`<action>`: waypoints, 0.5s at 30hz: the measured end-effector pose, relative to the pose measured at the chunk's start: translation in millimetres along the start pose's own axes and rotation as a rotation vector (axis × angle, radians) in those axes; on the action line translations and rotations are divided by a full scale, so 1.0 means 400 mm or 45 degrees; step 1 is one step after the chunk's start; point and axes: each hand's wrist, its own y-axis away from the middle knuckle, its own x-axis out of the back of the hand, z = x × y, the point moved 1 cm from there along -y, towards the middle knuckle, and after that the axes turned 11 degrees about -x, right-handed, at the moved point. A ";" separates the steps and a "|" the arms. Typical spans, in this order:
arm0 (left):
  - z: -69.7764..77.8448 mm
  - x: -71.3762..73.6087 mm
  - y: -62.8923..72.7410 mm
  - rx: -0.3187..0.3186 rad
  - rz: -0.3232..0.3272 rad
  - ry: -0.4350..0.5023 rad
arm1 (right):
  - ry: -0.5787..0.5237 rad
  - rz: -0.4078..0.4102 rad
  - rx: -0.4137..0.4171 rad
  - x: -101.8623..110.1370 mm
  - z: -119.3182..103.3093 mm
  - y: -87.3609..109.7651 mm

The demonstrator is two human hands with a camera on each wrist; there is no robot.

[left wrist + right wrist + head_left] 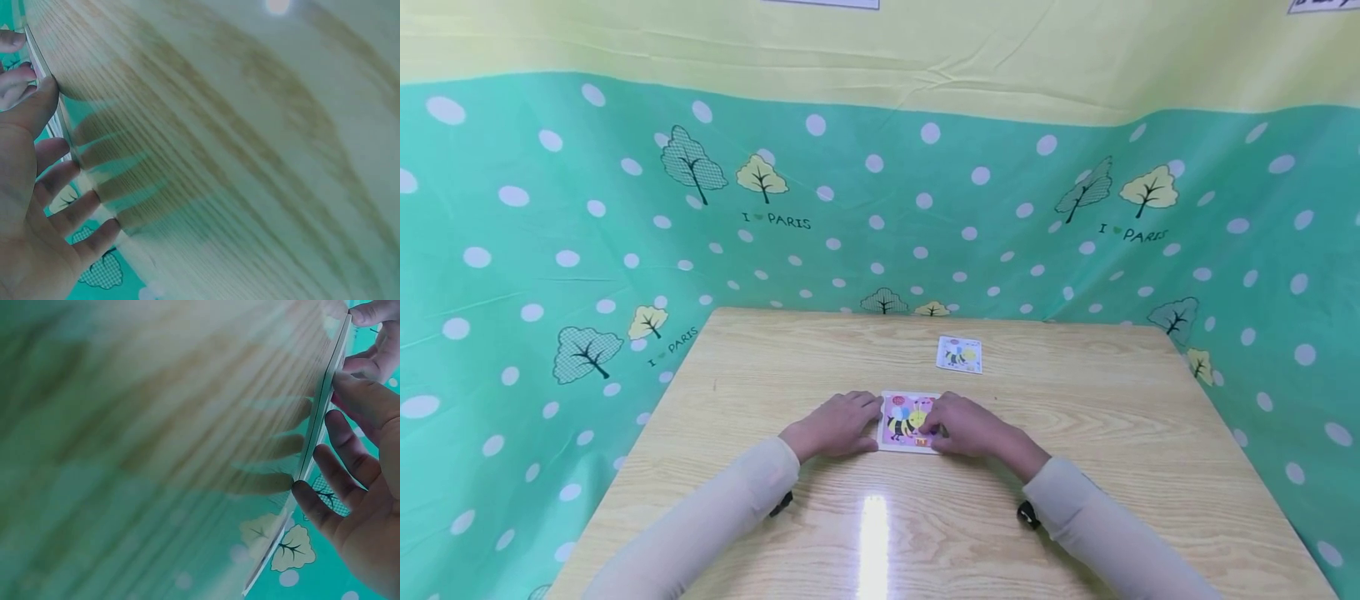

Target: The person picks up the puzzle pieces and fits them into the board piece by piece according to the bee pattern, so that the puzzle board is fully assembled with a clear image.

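Note:
A flat, square pink picture board with a cartoon bee and a white border lies on the wooden table. Along its left edge rests my left hand, thumb near the lower corner, fingers near the upper one. My right hand covers the right part of the board, with a bent finger touching the picture. In the left wrist view, the left hand's fingers are spread, tips on the tabletop. Seen from the right wrist, the right hand's fingers reach loosely to the surface, its thumb beside the board's edge.
A smaller card with a matching bee picture lies behind the board, slightly right. The wooden table ends at a green dotted cloth at the back and sides. A bright reflection shows on the table's front part.

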 end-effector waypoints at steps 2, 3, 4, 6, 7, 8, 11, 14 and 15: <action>-0.001 0.001 -0.002 0.002 -0.005 0.001 | 0.008 0.008 0.017 -0.001 0.002 -0.001; -0.002 0.001 -0.003 0.002 -0.008 -0.001 | 0.011 0.013 0.027 -0.002 0.003 -0.002; -0.002 0.002 -0.005 0.003 -0.010 0.002 | 0.013 0.019 0.036 -0.002 0.004 -0.002; -0.002 0.002 -0.008 0.003 -0.016 0.004 | 0.017 0.022 0.050 -0.002 0.006 -0.001; -0.002 0.002 -0.009 0.004 -0.024 0.002 | 0.014 0.017 0.055 -0.003 0.007 0.000; -0.002 0.003 -0.010 0.005 -0.031 0.002 | 0.009 0.010 0.056 -0.004 0.008 0.000; 0.000 0.007 -0.014 0.011 -0.051 0.007 | -0.005 -0.020 0.057 -0.004 0.009 0.001; 0.001 0.018 -0.021 0.016 -0.063 0.012 | 0.003 -0.048 0.048 0.000 0.007 0.002; 0.002 0.023 -0.024 0.016 -0.062 0.011 | 0.012 -0.047 0.050 0.002 0.005 0.003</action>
